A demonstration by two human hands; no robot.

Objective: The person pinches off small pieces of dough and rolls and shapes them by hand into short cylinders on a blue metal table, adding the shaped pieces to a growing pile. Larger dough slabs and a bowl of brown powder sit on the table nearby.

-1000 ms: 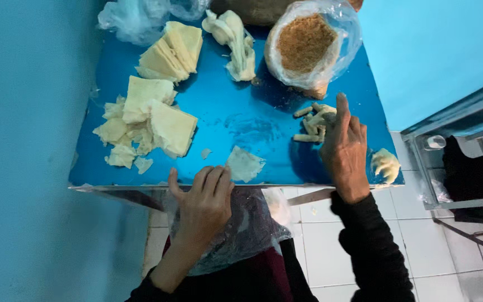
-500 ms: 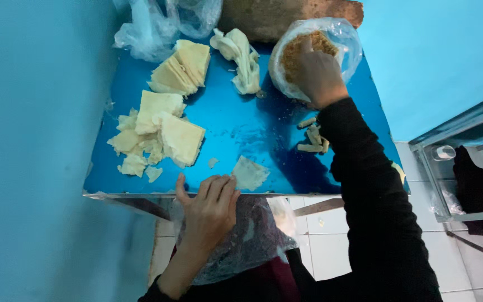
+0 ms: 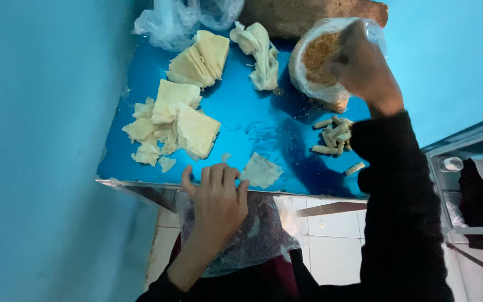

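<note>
My left hand [image 3: 216,198] rests at the near edge of the blue table [image 3: 252,123], fingers spread, beside a single thin pastry sheet [image 3: 261,170] lying flat. My right hand [image 3: 361,67] reaches into a plastic-lined bowl of brown crumbly filling [image 3: 320,56] at the far right; its fingers are bunched over the filling, and whether they hold any is hidden. A small pile of finished pale rolls [image 3: 334,137] lies just below that bowl, next to my black sleeve.
Stacks of square pastry sheets [image 3: 194,131] and torn scraps sit at the left, more sheets [image 3: 199,59] farther back, a crumpled strip of dough [image 3: 258,53] in the middle, a plastic bag [image 3: 180,19] at the far edge. A plastic sheet [image 3: 252,237] covers my lap. Blue walls stand on both sides.
My right hand has left the pile of rolls and gone up into the bowl of filling. My left hand stays at the table's near edge.
</note>
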